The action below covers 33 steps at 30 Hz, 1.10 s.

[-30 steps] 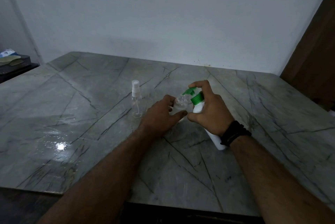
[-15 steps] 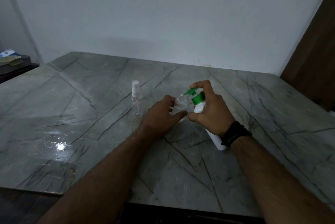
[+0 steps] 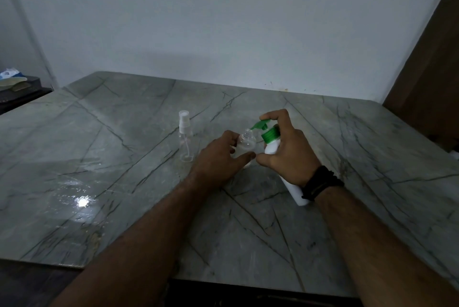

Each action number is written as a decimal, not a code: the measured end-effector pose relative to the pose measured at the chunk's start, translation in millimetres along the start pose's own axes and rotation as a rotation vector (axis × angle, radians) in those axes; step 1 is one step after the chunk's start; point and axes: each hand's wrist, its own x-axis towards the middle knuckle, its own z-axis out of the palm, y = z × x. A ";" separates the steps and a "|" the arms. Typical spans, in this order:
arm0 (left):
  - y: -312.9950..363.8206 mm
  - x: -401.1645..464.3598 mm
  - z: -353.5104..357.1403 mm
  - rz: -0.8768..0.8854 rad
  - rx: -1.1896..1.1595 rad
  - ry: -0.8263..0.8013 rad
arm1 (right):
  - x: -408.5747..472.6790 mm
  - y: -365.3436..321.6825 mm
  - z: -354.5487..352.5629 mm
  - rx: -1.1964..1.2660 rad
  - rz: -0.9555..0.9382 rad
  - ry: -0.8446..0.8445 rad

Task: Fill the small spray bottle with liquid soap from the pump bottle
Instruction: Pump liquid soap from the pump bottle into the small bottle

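Note:
A small clear spray bottle (image 3: 246, 142) without its cap stands on the marble table, and my left hand (image 3: 218, 157) grips its body. My right hand (image 3: 285, 150) holds a white pump bottle (image 3: 273, 145) with a green pump head (image 3: 260, 125), tilted toward the small bottle. The green nozzle points at the small bottle's open neck, and my forefinger rests on top of the pump. The pump bottle's base shows below my wrist.
A second clear spray bottle (image 3: 185, 136) with a white sprayer stands upright to the left of my hands. The grey marble table (image 3: 99, 182) has a wet shine at the left. A dark box (image 3: 19, 90) with items lies at the far left, and a brown door (image 3: 434, 71) at the right.
The pump head has risen slightly under my forefinger. Both hands and bottles stay in nearly the same place.

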 end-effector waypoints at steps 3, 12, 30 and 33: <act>-0.1 0.1 0.3 0.004 -0.002 0.001 | -0.2 0.4 0.1 -0.010 -0.010 0.005; -0.8 -0.8 -0.5 0.016 -0.010 0.004 | 0.9 1.8 0.2 0.009 -0.008 -0.003; -1.6 -0.5 0.4 0.007 -0.013 0.008 | -1.0 0.8 -0.7 -0.010 -0.024 0.007; -1.8 -1.0 0.3 0.013 -0.019 0.011 | -0.9 -0.8 -0.2 -0.009 -0.028 -0.003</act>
